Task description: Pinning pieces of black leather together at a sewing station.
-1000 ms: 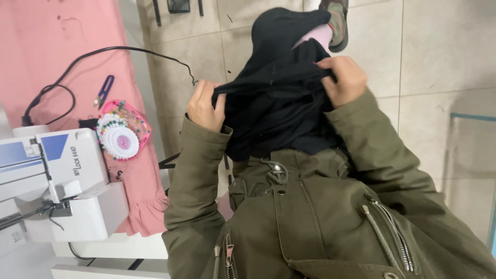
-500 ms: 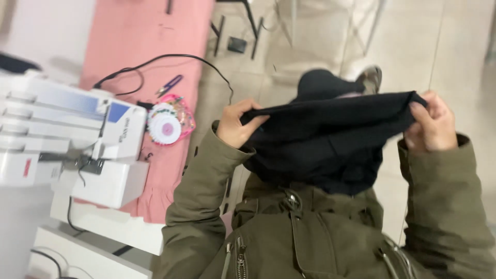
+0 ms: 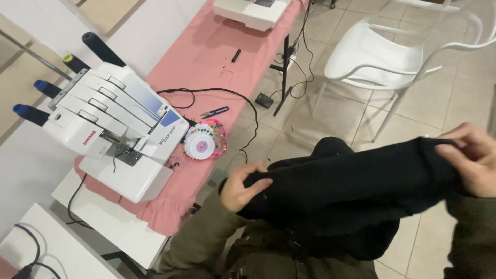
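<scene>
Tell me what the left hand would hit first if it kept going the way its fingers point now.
The left hand grips the black fabric with its fingers pointing right along the cloth. Going straight on, it would only slide along that fabric toward the right hand at the other end. Depth is hard to judge.

An olive-green jacket with long sleeves [image 3: 206, 235] and what looks like a dark front zip.

A single head-worn camera is looking steeply down from close above the person's lap, tilting leftward: the desk [image 3: 206, 57] with its sewing machine [image 3: 111, 129] is filling the left, tiled floor [image 3: 330, 113] and a white chair [image 3: 382, 51] the upper right.
</scene>
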